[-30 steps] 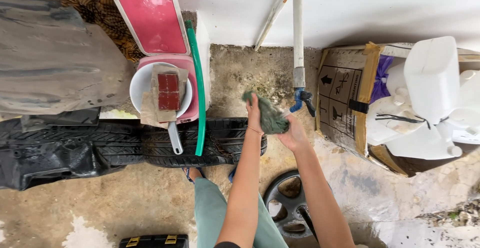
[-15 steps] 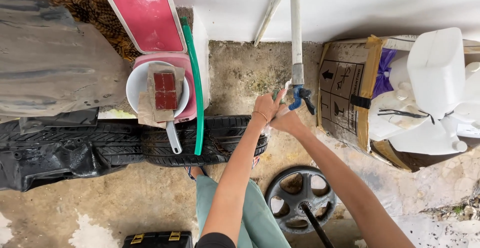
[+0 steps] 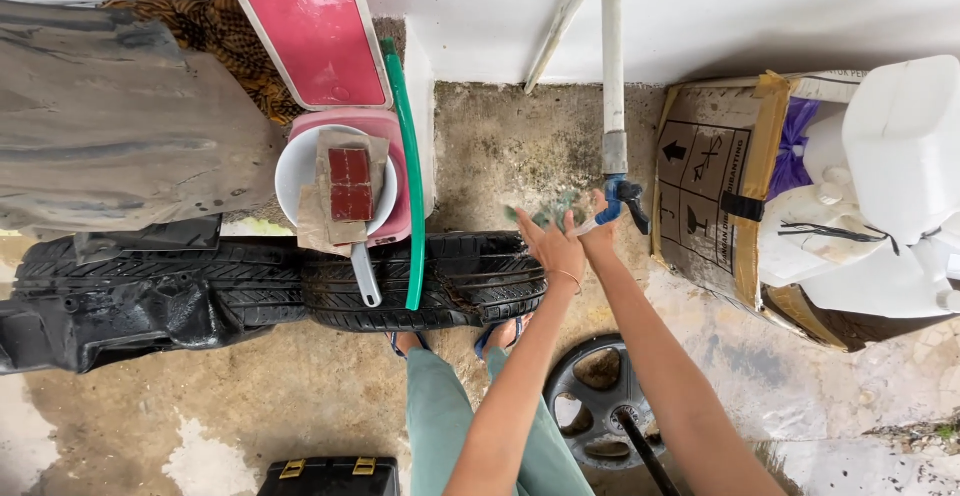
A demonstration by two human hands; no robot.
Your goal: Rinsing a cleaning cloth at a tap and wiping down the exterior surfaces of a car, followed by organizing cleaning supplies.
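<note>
A green cloth [image 3: 545, 213], blurred by motion, is bunched between my two hands just left of a blue tap [image 3: 627, 197] on a white upright pipe [image 3: 612, 76]. My left hand [image 3: 552, 248], a thin bracelet on its wrist, grips the cloth from below with the fingers pointing up. Beside it, my right hand [image 3: 600, 234] presses against the cloth's right end, right under the tap. Both hands hover over the end of a black tyre [image 3: 450, 278] lying on the wet concrete.
A green hose [image 3: 410, 156] leans over the tyre beside a white basin [image 3: 290, 171] in a pink box with a raised lid [image 3: 310, 26]. A cardboard box [image 3: 705, 206] with white jerrycans [image 3: 900, 146] stands right. A black wheel disc [image 3: 590, 396] and a black toolbox [image 3: 325, 476] lie near my legs.
My hands went from holding the cloth up in the air to the tap, and now work the cloth beside it. The view shifted slightly.
</note>
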